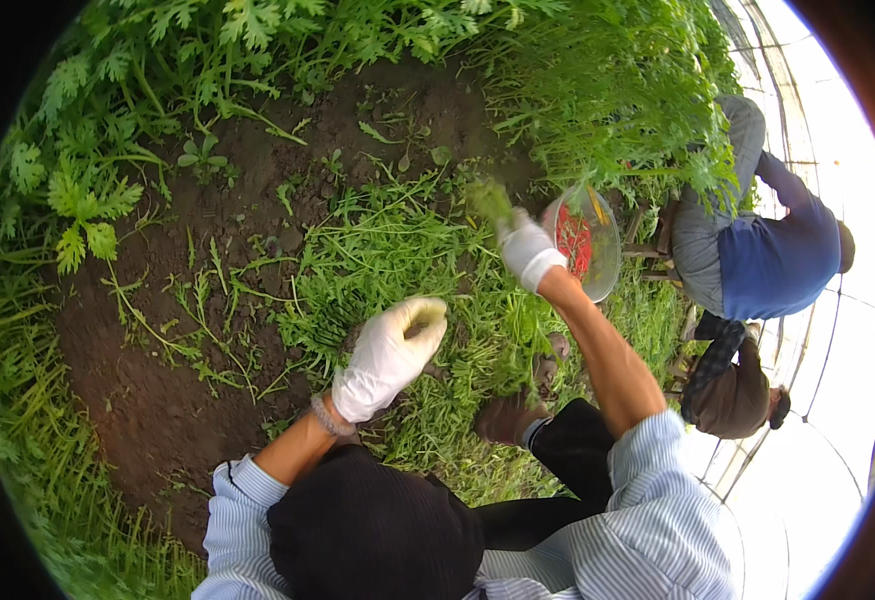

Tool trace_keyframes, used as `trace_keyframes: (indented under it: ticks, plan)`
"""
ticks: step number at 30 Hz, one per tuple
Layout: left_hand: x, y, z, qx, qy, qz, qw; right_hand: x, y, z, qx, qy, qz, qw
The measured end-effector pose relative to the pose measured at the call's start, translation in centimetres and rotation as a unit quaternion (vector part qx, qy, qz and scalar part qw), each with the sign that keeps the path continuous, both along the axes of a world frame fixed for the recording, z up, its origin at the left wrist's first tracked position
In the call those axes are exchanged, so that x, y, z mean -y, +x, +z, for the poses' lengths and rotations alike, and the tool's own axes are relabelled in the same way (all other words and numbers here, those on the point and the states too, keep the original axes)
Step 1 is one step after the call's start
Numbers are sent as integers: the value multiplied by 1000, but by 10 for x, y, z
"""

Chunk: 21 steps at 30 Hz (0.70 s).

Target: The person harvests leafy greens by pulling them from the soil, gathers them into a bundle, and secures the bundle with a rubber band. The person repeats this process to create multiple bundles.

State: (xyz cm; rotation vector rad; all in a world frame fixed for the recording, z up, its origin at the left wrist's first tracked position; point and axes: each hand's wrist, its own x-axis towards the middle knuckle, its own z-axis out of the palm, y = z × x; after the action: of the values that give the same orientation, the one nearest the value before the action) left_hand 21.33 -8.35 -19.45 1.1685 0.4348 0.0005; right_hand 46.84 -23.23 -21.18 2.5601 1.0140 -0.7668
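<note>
My left hand (391, 361), in a thin white glove, is curled above a heap of cut leafy greens (385, 240). Its thumb and fingers bend round towards each other, and I cannot tell whether anything is between them. Farther right, my gloved right hand (527, 246) holds a small bunch of greens (488, 198), both blurred by motion. Close beside that hand stands a clear plastic tub (610, 279) with something red (574, 241) and some green bits in it.
Tall leafy plants (257, 45) border the bare soil (160, 420), where loose stems lie. My brown shoe (509, 420) rests on trampled greens. Two other people, one in blue (775, 262) and one in brown (734, 386), sit at right near the greenhouse film wall (805, 465).
</note>
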Motion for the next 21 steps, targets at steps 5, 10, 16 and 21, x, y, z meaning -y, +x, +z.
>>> trace_keyframes:
  ticks: [5,10,16,21]
  plan:
    - [-6,50,3,-44,-392,107,913,-70,-77,59,-28,110,33,993]
    - [-15,66,0,-58,-555,227,798,-109,-107,88,-28,96,236,967]
    - [-49,58,-15,-89,-551,327,762,-181,44,78,-1,53,173,983]
    - [-61,48,-16,-112,-528,310,783,-226,166,16,274,-139,399,864]
